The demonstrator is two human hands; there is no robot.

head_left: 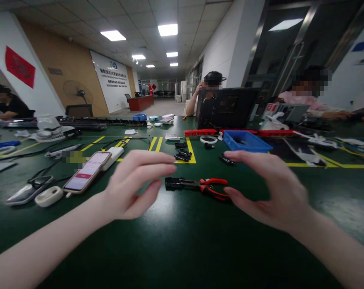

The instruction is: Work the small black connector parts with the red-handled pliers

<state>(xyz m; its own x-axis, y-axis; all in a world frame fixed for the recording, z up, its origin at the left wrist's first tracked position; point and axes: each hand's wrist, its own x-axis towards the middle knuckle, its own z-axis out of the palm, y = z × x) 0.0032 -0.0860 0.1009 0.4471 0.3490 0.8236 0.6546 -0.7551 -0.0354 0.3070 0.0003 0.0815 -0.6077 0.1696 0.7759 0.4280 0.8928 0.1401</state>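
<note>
My left hand point(136, 184) hovers over the green table, its fingers bent and apart from the thumb, with nothing held. To the right, my right hand point(272, 188) is open too, thumb and index finger spread wide. Between them lies a pair of pliers point(212, 188) with red and black handles. Its jaws point left and meet a small black part point(173, 183); whether they grip it I cannot tell. My right thumb is close to the pliers' handles. Near my right index fingertip lies another small black piece point(226, 159). A cluster of black pieces point(182, 154) sits farther back.
A phone point(87, 171) with a lit screen lies on the left, beside a white rounded case point(49, 196) and cables. Behind my right hand stands a blue tray point(246, 141). A large black panel point(226, 107) rises at the back, with a person behind it. Other people sit at both sides.
</note>
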